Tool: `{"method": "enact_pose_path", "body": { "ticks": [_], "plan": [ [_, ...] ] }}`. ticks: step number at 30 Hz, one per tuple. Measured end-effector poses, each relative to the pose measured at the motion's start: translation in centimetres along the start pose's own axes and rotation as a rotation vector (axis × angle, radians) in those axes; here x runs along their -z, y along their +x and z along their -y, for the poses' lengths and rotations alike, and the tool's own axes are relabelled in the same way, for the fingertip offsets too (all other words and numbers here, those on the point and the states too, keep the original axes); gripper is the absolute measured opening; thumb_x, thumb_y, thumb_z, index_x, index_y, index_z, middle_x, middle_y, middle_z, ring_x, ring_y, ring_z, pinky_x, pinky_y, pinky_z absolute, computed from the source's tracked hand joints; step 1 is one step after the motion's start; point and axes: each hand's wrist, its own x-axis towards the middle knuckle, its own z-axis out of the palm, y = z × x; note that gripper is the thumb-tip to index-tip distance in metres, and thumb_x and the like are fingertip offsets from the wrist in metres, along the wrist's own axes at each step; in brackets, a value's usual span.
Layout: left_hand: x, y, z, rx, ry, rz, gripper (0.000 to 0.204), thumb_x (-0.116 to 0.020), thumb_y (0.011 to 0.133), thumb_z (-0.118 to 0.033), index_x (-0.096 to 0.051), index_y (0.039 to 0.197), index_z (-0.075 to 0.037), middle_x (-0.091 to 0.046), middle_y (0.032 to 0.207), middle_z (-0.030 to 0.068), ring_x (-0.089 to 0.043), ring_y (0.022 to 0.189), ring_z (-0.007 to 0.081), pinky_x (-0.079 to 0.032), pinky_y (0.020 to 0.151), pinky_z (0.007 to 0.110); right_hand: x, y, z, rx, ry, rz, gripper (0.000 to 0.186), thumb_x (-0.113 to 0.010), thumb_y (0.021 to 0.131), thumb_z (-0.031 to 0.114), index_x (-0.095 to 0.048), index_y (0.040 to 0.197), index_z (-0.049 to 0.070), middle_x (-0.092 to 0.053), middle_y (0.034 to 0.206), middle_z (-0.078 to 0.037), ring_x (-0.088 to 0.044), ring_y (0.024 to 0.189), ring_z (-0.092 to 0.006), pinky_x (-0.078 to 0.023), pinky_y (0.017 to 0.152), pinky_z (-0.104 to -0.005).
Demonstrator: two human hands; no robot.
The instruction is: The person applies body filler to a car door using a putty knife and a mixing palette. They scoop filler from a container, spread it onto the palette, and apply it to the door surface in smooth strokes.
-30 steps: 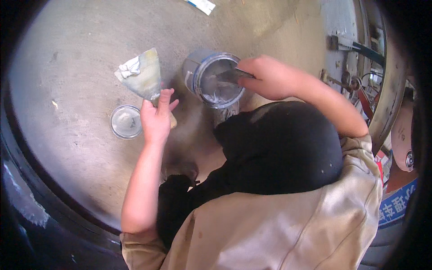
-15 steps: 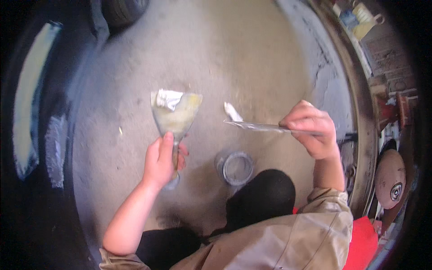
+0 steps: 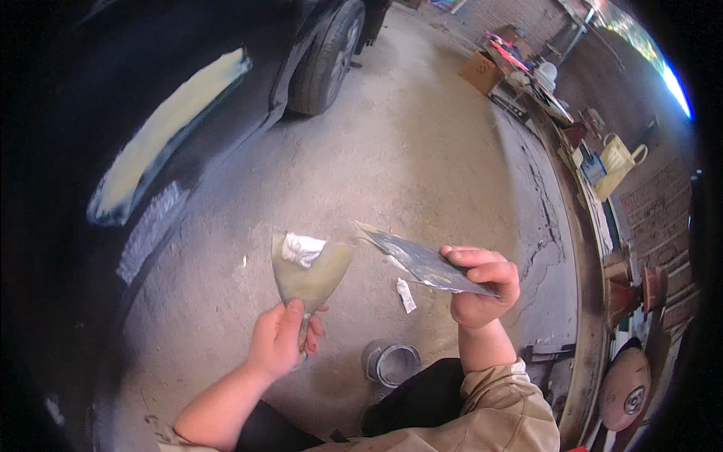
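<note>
My left hand [image 3: 282, 339] grips the handle of a wide putty scraper [image 3: 310, 273], blade up, with a lump of white filler [image 3: 303, 248] on its upper left part. My right hand [image 3: 482, 286] pinches a thin flat metal spreader [image 3: 422, 260], which points left toward the scraper's top edge without touching it. An open metal tin [image 3: 390, 363] stands on the concrete floor below and between the two hands, next to my dark-trousered knee.
A black car [image 3: 135, 128] fills the left side, with a pale filler patch [image 3: 173, 128] and a sanded grey patch on its panel, and a wheel [image 3: 324, 56] farther back. A white scrap [image 3: 405, 295] lies on the concrete. Cluttered benches and a yellow jug [image 3: 619, 158] line the right.
My view has lifted from the floor toward the car. Both hands rose from the tin; my right hand took the spreader out of the tin and now holds it beside the scraper.
</note>
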Motion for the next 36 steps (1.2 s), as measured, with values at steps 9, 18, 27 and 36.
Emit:
{"method": "enact_pose_path", "body": {
  "ticks": [9,18,27,36],
  "plan": [
    [1.8,-0.9,0.0,0.068,0.019,0.124,0.045,-0.037,0.107,-0.035,-0.062,0.108,0.003,-0.058,0.077,0.0047,-0.054,0.061,0.0107,-0.047,0.058,0.025,-3.1,-3.7,-0.1,-0.11,-0.029,0.011,0.035,-0.067,0.078,-0.017,-0.053,0.105,0.001,-0.071,0.094,-0.021,-0.072,0.08,-0.0246,-0.058,0.07,-0.0326],
    [2.0,-2.7,-0.4,0.086,-0.002,0.199,0.048,-0.038,0.106,-0.038,-0.062,0.103,0.004,-0.051,0.068,0.0014,-0.051,0.058,0.01,-0.045,0.056,0.024,-3.9,-6.1,-0.5,-0.313,0.152,0.09,0.048,-0.066,0.08,-0.015,-0.059,0.126,0.001,-0.072,0.087,-0.013,-0.065,0.072,-0.0139,-0.051,0.063,-0.0258],
    [2.6,-2.5,-0.3,0.027,0.057,0.238,0.053,-0.039,0.105,-0.043,-0.064,0.101,0.004,-0.05,0.065,-0.0004,-0.05,0.057,0.0089,-0.043,0.053,0.024,-4.2,-6.1,0.6,-0.344,0.285,0.172,0.042,-0.068,0.08,-0.014,-0.063,0.119,0.001,-0.072,0.09,-0.017,-0.069,0.074,-0.0184,-0.053,0.065,-0.0277],
    [4.3,-1.5,-0.6,-0.123,0.362,0.256,0.048,-0.042,0.105,-0.039,-0.069,0.093,0.0,-0.052,0.061,-0.0003,-0.052,0.054,0.0097,-0.044,0.054,0.026,-3.2,-3.2,1.5,-0.254,0.212,0.419,0.032,-0.069,0.077,-0.014,-0.069,0.105,-0.001,-0.072,0.1,-0.021,-0.074,0.086,-0.0287,-0.059,0.071,-0.0319]
  ]
}}
